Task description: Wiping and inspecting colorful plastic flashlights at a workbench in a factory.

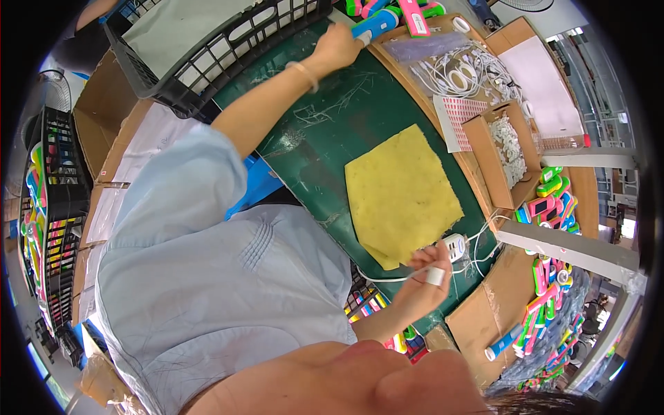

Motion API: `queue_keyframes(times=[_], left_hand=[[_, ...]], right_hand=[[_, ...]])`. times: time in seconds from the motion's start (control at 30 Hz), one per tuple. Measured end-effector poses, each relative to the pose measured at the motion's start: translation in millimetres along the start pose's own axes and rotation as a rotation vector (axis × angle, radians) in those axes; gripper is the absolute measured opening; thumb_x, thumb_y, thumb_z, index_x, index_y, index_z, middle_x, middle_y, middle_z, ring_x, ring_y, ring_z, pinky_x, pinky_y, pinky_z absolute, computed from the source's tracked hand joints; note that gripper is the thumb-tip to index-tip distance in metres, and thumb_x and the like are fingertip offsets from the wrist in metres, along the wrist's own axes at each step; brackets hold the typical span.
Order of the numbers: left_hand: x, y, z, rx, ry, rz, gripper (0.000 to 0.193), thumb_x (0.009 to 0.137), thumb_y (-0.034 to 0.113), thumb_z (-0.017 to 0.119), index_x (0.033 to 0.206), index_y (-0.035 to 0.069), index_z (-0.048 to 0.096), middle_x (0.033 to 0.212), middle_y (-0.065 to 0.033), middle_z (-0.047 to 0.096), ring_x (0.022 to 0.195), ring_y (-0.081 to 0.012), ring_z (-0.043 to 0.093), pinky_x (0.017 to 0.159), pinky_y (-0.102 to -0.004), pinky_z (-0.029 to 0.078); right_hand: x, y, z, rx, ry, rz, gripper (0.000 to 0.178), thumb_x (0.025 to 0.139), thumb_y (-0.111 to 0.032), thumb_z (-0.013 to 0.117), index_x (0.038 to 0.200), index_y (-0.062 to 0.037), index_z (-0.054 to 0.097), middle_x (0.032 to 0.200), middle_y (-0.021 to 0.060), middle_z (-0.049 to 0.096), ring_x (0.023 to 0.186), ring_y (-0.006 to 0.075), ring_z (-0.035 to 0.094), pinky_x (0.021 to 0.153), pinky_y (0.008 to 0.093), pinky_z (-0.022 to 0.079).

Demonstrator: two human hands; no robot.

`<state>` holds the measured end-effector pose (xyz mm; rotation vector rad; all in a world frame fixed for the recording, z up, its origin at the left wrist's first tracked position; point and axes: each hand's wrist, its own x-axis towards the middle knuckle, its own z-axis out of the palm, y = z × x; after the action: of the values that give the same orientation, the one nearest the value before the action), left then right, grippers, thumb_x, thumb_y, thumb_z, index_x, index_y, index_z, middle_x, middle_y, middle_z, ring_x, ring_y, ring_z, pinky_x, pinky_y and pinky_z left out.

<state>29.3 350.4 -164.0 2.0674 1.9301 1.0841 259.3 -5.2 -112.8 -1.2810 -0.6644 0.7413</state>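
At the top of the head view, my left hand [337,48] is closed round the white end of a blue tube-shaped device [377,25]. Pink and green devices [416,17] lie right beside it. Lower down, my right hand [430,280] has its fingers curled by a white multi-port charging hub [454,247]. A white cable [387,279] runs up to this hand; whether the fingers hold it or something small is unclear. A white wrap [434,277] shows on the right hand. Between both hands, a yellow cloth [404,197] lies on the green table [311,149].
A black plastic crate [228,52] stands at the upper left edge of the table. Along the far side are coiled white cables [460,76] and a cardboard box [491,159] of small white parts. Colourful devices [546,297] are heaped beyond a cardboard sheet [487,311].
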Motion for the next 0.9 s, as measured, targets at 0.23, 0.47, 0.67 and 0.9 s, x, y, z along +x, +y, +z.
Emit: queue_keyframes(times=[0.23, 0.47, 0.67, 0.9], left_hand=[[-199.6, 91.8, -111.8, -1.315, -1.473, -0.19, 0.04, 0.089, 0.03, 0.05, 0.113, -0.001, 0.042, 0.097, -0.0122, 0.055, 0.077, -0.0186, 0.06, 0.062, -0.0286, 0.053], [-208.9, 94.5, -97.0, -1.273, -1.002, 0.129, 0.053, 0.081, 0.029, 0.063, 0.12, 0.0, 0.041, 0.109, -0.0105, 0.051, 0.098, -0.0167, 0.05, 0.082, -0.0309, 0.044], [-195.1, 126.4, -83.4, -1.583, -0.967, -0.479, 0.033, 0.086, 0.027, 0.056, 0.105, 0.001, 0.05, 0.088, -0.0077, 0.059, 0.079, -0.0138, 0.057, 0.07, -0.028, 0.049], [-162.3, 153.1, -68.9, -1.638, -1.213, -0.627, 0.028, 0.085, 0.031, 0.057, 0.096, 0.007, 0.046, 0.078, -0.0067, 0.055, 0.062, -0.0146, 0.056, 0.056, -0.028, 0.05]], right_hand=[[2.4, -5.2, 94.6, -0.195, -0.106, 0.081, 0.035, 0.085, -0.025, 0.056, 0.104, 0.0044, 0.054, 0.104, 0.0131, 0.057, 0.096, 0.0182, 0.053, 0.085, 0.0314, 0.041], [-11.6, 11.0, 69.6, -0.303, -0.167, 0.154, 0.028, 0.087, -0.02, 0.056, 0.102, 0.0015, 0.051, 0.084, 0.0069, 0.058, 0.076, 0.0141, 0.054, 0.07, 0.0262, 0.044], [-16.3, 34.3, 44.8, -0.231, -0.271, -0.052, 0.032, 0.091, -0.019, 0.048, 0.115, 0.0021, 0.051, 0.098, 0.01, 0.056, 0.085, 0.0135, 0.054, 0.074, 0.0253, 0.044], [-16.0, 52.0, 22.8, -0.125, -0.05, 0.1, 0.021, 0.09, -0.009, 0.048, 0.105, 0.0008, 0.058, 0.084, 0.0043, 0.058, 0.067, 0.0069, 0.051, 0.056, 0.0187, 0.04]])
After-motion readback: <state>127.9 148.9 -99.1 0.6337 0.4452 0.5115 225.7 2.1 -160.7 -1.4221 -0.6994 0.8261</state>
